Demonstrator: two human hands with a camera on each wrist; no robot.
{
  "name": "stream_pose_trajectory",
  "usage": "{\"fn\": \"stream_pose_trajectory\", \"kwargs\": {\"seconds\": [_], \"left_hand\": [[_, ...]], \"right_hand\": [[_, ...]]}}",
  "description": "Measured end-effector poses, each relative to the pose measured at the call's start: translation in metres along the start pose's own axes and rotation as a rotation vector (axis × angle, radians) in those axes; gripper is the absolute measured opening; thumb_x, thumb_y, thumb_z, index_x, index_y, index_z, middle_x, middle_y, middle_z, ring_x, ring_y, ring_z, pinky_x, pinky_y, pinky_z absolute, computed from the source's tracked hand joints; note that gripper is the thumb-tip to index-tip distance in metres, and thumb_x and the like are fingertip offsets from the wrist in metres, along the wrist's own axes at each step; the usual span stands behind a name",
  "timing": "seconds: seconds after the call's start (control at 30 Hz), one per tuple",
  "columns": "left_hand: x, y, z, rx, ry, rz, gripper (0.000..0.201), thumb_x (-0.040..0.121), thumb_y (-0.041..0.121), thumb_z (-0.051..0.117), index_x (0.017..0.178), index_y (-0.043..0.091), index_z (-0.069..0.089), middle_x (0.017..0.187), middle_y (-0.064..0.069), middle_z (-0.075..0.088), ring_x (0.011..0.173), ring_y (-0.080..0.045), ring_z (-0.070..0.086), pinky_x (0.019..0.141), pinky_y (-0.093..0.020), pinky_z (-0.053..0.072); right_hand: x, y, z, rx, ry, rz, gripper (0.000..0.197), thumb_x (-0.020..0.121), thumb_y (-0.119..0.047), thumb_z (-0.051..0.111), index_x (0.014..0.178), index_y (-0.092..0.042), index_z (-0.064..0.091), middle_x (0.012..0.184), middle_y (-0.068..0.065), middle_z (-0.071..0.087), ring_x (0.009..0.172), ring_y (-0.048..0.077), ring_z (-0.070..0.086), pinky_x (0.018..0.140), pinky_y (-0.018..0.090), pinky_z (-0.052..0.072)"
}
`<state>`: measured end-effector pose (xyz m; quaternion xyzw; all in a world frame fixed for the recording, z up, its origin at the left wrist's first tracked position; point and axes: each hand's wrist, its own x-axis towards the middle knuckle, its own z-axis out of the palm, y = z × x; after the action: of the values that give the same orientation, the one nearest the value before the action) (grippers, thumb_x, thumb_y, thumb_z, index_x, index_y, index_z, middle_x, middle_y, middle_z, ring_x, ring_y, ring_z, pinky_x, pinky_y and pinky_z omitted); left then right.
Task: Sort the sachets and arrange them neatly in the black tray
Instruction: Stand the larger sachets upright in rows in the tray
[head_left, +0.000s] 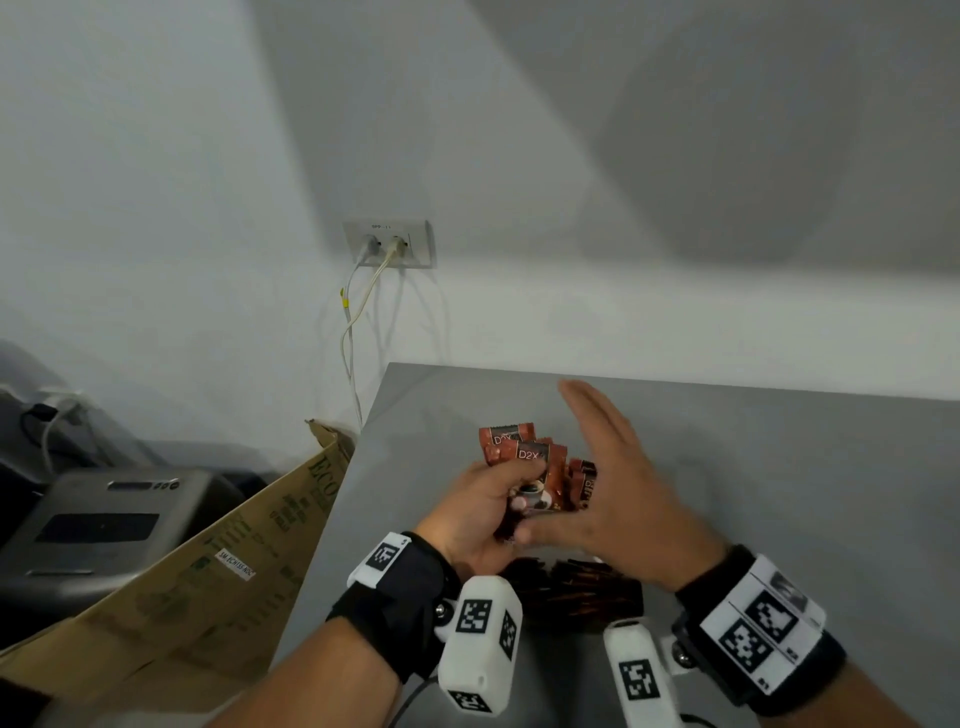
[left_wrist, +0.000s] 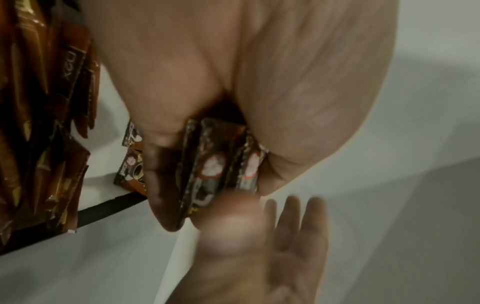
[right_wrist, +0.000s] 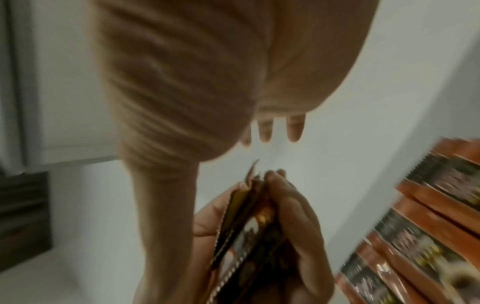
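Far to my left, below the table edge, a grey machine (head_left: 104, 525) sits on the floor, and a flattened cardboard box (head_left: 218, 561) leans against the side of the grey table (head_left: 779, 493). On the wall above, a socket (head_left: 387, 243) has two plugs in it, with pale cables (head_left: 350, 338) hanging down behind the table corner.

My left hand (head_left: 475, 514) is curled round a small bundle of brown sachets (head_left: 530, 467), thumb on one face and fingers on the other. They stand on edge in my grip, fanned a little, so that two printed tops stick out past my fingers toward the wall. The left wrist view shows the same sachets (left_wrist: 215, 170) pressed side by side between my thumb and palm.

Just right of that bundle, a few more loose sachets (head_left: 583, 480) lie on the table, partly hidden behind my right hand.

My right hand (head_left: 608, 483) is flat, fingers straight and together, held upright beside the bundle with its thumb side close to my left hand. It holds nothing; I cannot tell whether it touches the sachets.

Nearer to me, between my wrists, the black tray (head_left: 631, 605) sits on the table with rows of sachets already standing in it. In the left wrist view its dark rim (left_wrist: 103, 211) runs under those packed sachets.
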<state>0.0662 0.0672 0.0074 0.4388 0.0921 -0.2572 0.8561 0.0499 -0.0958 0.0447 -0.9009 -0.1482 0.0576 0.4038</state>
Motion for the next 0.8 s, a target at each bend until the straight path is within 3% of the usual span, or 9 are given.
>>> {"fn": "stream_pose_trajectory", "kwargs": {"seconds": [0.07, 0.13, 0.23, 0.3, 0.37, 0.43, 0.53, 0.67, 0.8], "left_hand": [[0.000, 0.000, 0.003, 0.036, -0.018, 0.019, 0.023, 0.084, 0.006, 0.065, 0.102, -0.008, 0.068, 0.095, -0.029, 0.065, 0.079, -0.034, 0.068, 0.071, -0.037, 0.058], [-0.001, 0.000, 0.008, 0.039, -0.046, 0.028, 0.028, 0.072, 0.006, 0.067, 0.098, -0.006, 0.064, 0.085, -0.022, 0.058, 0.071, -0.031, 0.062, 0.065, -0.035, 0.054], [-0.003, 0.001, 0.007, -0.035, -0.114, 0.026, 0.054, 0.064, 0.004, 0.069, 0.116, -0.001, 0.056, 0.089, -0.019, 0.059, 0.076, -0.030, 0.063, 0.067, -0.036, 0.051], [-0.005, 0.004, 0.002, -0.077, -0.156, 0.021, 0.061, 0.063, -0.002, 0.065, 0.123, 0.001, 0.052, 0.091, -0.020, 0.064, 0.079, -0.030, 0.067, 0.069, -0.035, 0.055], [-0.007, 0.005, 0.002, -0.084, -0.184, 0.018, 0.052, 0.064, -0.006, 0.061, 0.116, -0.001, 0.056, 0.090, -0.020, 0.065, 0.078, -0.029, 0.068, 0.070, -0.035, 0.055], [-0.009, 0.004, 0.002, -0.082, -0.159, 0.042, 0.045, 0.064, -0.009, 0.057, 0.108, -0.002, 0.059, 0.086, -0.018, 0.064, 0.077, -0.028, 0.067, 0.069, -0.034, 0.055], [-0.007, 0.004, 0.003, -0.071, -0.107, 0.077, 0.059, 0.061, -0.007, 0.063, 0.120, 0.001, 0.055, 0.092, -0.019, 0.062, 0.081, -0.029, 0.066, 0.071, -0.035, 0.054], [-0.006, 0.006, 0.004, -0.015, -0.137, 0.060, 0.030, 0.062, -0.007, 0.056, 0.089, 0.000, 0.069, 0.081, -0.017, 0.065, 0.074, -0.027, 0.066, 0.067, -0.032, 0.053], [-0.004, 0.005, 0.008, -0.013, -0.116, 0.075, 0.034, 0.063, -0.004, 0.052, 0.095, 0.001, 0.062, 0.081, -0.016, 0.062, 0.073, -0.024, 0.065, 0.064, -0.030, 0.053]], "right_hand": [[0.003, -0.010, -0.005, -0.299, -0.162, -0.123, 0.140, 0.055, -0.063, 0.087, 0.158, -0.038, -0.005, 0.165, -0.020, -0.008, 0.152, 0.002, -0.012, 0.122, 0.030, 0.001], [0.008, -0.012, -0.002, -0.496, -0.172, -0.218, 0.132, 0.063, -0.055, 0.084, 0.160, -0.027, -0.002, 0.167, -0.009, 0.008, 0.154, 0.011, 0.000, 0.125, 0.030, 0.002], [0.014, -0.007, 0.005, -0.441, -0.090, -0.256, 0.103, 0.072, -0.041, 0.079, 0.155, -0.026, 0.020, 0.149, -0.005, 0.040, 0.136, 0.016, 0.039, 0.119, 0.033, 0.027], [0.014, -0.003, 0.006, -0.333, -0.096, -0.231, 0.089, 0.070, -0.040, 0.076, 0.146, -0.035, 0.030, 0.135, -0.013, 0.047, 0.120, 0.013, 0.050, 0.106, 0.037, 0.043], [0.012, -0.002, 0.007, -0.276, -0.119, -0.211, 0.088, 0.066, -0.046, 0.075, 0.142, -0.040, 0.032, 0.133, -0.018, 0.047, 0.117, 0.010, 0.050, 0.103, 0.035, 0.045], [0.013, -0.002, 0.009, -0.284, -0.137, -0.231, 0.091, 0.064, -0.049, 0.077, 0.143, -0.038, 0.033, 0.136, -0.019, 0.045, 0.122, 0.006, 0.046, 0.108, 0.030, 0.038], [0.014, -0.001, 0.013, -0.302, -0.102, -0.281, 0.082, 0.067, -0.045, 0.075, 0.139, -0.036, 0.036, 0.130, -0.018, 0.050, 0.119, 0.006, 0.049, 0.108, 0.034, 0.038], [0.014, -0.001, 0.013, -0.409, -0.089, -0.297, 0.088, 0.063, -0.049, 0.070, 0.143, -0.034, 0.036, 0.130, -0.018, 0.048, 0.118, 0.008, 0.046, 0.105, 0.034, 0.036], [0.019, -0.003, 0.015, -0.437, -0.071, -0.290, 0.084, 0.065, -0.045, 0.070, 0.142, -0.036, 0.036, 0.131, -0.018, 0.047, 0.113, 0.009, 0.047, 0.101, 0.037, 0.037]]}}
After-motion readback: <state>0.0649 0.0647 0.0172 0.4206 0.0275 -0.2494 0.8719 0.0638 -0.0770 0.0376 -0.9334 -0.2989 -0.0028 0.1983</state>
